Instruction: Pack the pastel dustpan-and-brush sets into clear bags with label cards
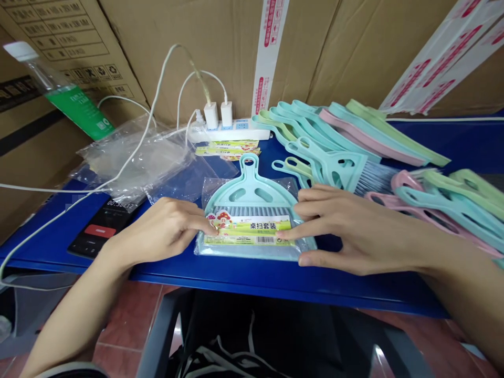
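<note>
On the blue table in front of me lies a light-blue dustpan and brush set (pixel 255 194) in a clear plastic bag, its handle pointing away from me. A yellow-green printed card (pixel 252 226) covers the lower part of the brush bristles. From the left, my left hand (pixel 169 228) touches the card's left end with its outstretched index finger, the other fingers curled. My right hand (pixel 350 228) has its fingers apart. Its index finger rests on the card's right end, and its thumb is by the bag's lower right corner.
Dustpans (pixel 334 126) in blue, green and pink are stacked at the back right, with loose brushes (pixel 342 165) before them. A power strip (pixel 232 131) with chargers, more printed cards (pixel 228 149), clear bags (pixel 134 152), a phone (pixel 104 226) and a bottle (pixel 74 105) stand or lie leftward. Cardboard boxes (pixel 220 47) border the back.
</note>
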`<move>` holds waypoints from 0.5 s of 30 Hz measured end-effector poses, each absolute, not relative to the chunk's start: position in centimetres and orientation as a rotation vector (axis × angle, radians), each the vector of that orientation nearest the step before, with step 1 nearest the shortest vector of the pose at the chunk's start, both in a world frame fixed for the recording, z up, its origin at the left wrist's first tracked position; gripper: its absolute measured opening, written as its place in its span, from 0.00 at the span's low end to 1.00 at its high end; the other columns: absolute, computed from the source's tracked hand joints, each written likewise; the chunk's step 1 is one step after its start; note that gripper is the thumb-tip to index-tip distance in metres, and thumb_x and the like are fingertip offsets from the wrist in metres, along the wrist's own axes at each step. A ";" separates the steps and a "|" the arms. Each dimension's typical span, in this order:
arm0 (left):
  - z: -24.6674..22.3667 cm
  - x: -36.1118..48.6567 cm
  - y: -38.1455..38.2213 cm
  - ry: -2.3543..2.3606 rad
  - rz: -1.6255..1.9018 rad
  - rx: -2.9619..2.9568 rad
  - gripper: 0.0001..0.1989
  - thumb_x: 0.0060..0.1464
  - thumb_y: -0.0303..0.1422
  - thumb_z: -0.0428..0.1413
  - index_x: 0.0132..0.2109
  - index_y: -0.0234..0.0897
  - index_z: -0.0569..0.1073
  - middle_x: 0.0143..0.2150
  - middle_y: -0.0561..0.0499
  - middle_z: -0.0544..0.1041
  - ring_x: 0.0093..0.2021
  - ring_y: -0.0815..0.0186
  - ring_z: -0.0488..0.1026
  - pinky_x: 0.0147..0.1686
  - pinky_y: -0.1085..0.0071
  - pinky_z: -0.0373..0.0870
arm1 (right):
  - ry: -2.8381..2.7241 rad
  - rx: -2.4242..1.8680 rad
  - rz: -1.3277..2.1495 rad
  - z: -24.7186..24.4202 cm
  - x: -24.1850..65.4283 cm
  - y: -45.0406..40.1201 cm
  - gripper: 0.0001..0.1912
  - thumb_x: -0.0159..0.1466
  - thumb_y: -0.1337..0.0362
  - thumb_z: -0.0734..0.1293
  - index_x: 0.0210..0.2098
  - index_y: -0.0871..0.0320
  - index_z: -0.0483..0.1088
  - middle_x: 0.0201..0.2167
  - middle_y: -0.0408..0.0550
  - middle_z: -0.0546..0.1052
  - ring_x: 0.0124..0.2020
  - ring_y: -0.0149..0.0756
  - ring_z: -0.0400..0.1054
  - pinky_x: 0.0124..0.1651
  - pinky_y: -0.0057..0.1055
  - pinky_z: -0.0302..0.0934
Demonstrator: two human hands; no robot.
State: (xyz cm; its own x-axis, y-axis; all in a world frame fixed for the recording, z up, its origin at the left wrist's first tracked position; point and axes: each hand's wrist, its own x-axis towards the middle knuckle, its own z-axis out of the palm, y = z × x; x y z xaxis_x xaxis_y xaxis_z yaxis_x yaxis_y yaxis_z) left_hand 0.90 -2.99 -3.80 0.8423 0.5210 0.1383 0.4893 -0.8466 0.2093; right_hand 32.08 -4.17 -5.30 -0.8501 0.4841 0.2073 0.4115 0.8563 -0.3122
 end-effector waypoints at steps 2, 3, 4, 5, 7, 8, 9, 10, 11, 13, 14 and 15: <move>-3.6 0.7 -2.9 0.850 0.257 2.760 0.23 0.58 0.21 0.43 0.41 0.42 0.82 0.35 0.53 0.84 0.30 0.71 0.78 0.30 0.77 0.68 | -2.751 -0.706 0.461 -5.1 32.2 -4.2 0.20 0.69 0.49 0.62 0.43 0.55 0.80 0.23 0.44 0.71 0.30 0.36 0.61 0.36 0.34 0.54; -3.5 0.6 -2.9 0.874 0.241 2.722 0.24 0.57 0.21 0.43 0.41 0.42 0.82 0.36 0.54 0.84 0.31 0.71 0.78 0.30 0.77 0.69 | -2.745 -0.720 0.503 -5.0 32.3 -4.2 0.20 0.69 0.50 0.62 0.42 0.55 0.80 0.23 0.44 0.72 0.30 0.36 0.62 0.35 0.33 0.55; -3.4 0.6 -2.9 0.889 0.227 2.696 0.24 0.56 0.20 0.43 0.42 0.42 0.82 0.37 0.54 0.84 0.32 0.71 0.79 0.31 0.77 0.70 | -2.742 -0.737 0.538 -4.9 32.4 -4.2 0.20 0.69 0.50 0.62 0.41 0.56 0.81 0.23 0.45 0.73 0.30 0.35 0.63 0.35 0.33 0.57; -3.4 0.5 -2.8 0.896 0.220 2.681 0.24 0.55 0.20 0.43 0.42 0.42 0.82 0.37 0.54 0.84 0.32 0.70 0.79 0.31 0.78 0.70 | -2.739 -0.755 0.561 -4.8 32.5 -4.3 0.20 0.70 0.51 0.61 0.41 0.56 0.81 0.23 0.45 0.73 0.30 0.35 0.65 0.35 0.33 0.57; -3.3 0.4 -2.8 0.895 0.216 2.676 0.25 0.55 0.20 0.43 0.43 0.42 0.82 0.37 0.54 0.84 0.32 0.70 0.79 0.30 0.78 0.70 | -2.740 -0.801 0.575 -4.6 32.7 -4.4 0.18 0.70 0.53 0.62 0.41 0.55 0.81 0.24 0.46 0.75 0.31 0.36 0.68 0.35 0.33 0.59; -3.2 0.3 -2.8 0.887 0.219 2.683 0.25 0.55 0.19 0.43 0.43 0.42 0.82 0.36 0.54 0.84 0.31 0.71 0.79 0.29 0.78 0.70 | -2.741 -0.823 0.565 -4.5 32.8 -4.5 0.17 0.69 0.54 0.62 0.41 0.55 0.81 0.24 0.46 0.75 0.31 0.36 0.68 0.34 0.33 0.60; -3.1 0.3 -2.9 0.873 0.226 2.693 0.25 0.55 0.19 0.43 0.43 0.42 0.82 0.35 0.54 0.84 0.30 0.71 0.79 0.29 0.79 0.70 | -2.746 -0.842 0.550 -4.4 32.9 -4.5 0.16 0.69 0.56 0.62 0.41 0.54 0.81 0.24 0.46 0.75 0.31 0.36 0.69 0.33 0.33 0.60; -3.1 0.2 -2.9 0.855 0.234 2.707 0.25 0.56 0.19 0.43 0.43 0.42 0.82 0.34 0.54 0.83 0.29 0.71 0.78 0.28 0.79 0.69 | -2.749 -0.860 0.534 -4.3 33.0 -4.6 0.15 0.69 0.57 0.63 0.41 0.54 0.81 0.24 0.46 0.75 0.30 0.36 0.69 0.32 0.33 0.60; -3.1 0.2 -2.8 0.838 0.241 2.722 0.24 0.56 0.20 0.43 0.43 0.43 0.82 0.33 0.54 0.83 0.28 0.72 0.78 0.27 0.79 0.69 | -2.752 -0.880 0.523 -4.2 33.1 -4.7 0.15 0.68 0.57 0.63 0.40 0.54 0.81 0.25 0.47 0.76 0.29 0.36 0.69 0.32 0.33 0.60; -3.1 0.1 -2.8 0.806 0.259 2.750 0.24 0.57 0.19 0.43 0.44 0.43 0.82 0.32 0.54 0.83 0.28 0.72 0.78 0.27 0.79 0.70 | -2.742 -0.909 0.522 -4.2 33.2 -4.8 0.15 0.68 0.58 0.62 0.37 0.54 0.81 0.26 0.48 0.77 0.29 0.36 0.70 0.31 0.33 0.61; -3.1 0.1 -2.8 0.799 0.268 2.761 0.24 0.57 0.19 0.43 0.43 0.43 0.82 0.32 0.54 0.83 0.28 0.71 0.78 0.28 0.78 0.70 | -2.732 -0.923 0.532 -4.2 33.2 -4.9 0.15 0.67 0.58 0.62 0.36 0.54 0.80 0.27 0.48 0.78 0.29 0.36 0.71 0.32 0.34 0.62; -3.1 0.1 -2.8 0.798 0.276 2.767 0.24 0.57 0.19 0.44 0.43 0.43 0.82 0.33 0.54 0.83 0.29 0.71 0.78 0.28 0.78 0.71 | -2.720 -0.936 0.542 -4.3 33.2 -4.9 0.15 0.67 0.58 0.62 0.36 0.54 0.80 0.28 0.48 0.79 0.30 0.37 0.71 0.32 0.34 0.62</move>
State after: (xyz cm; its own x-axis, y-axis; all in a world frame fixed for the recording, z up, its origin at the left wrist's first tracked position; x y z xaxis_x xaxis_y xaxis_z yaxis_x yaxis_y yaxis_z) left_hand 0.10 -2.77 -3.14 0.8322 0.5430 0.1121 0.4960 -0.8195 0.2869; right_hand 33.17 -4.92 -4.27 -0.7748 0.6270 0.0804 0.5483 0.7299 -0.4083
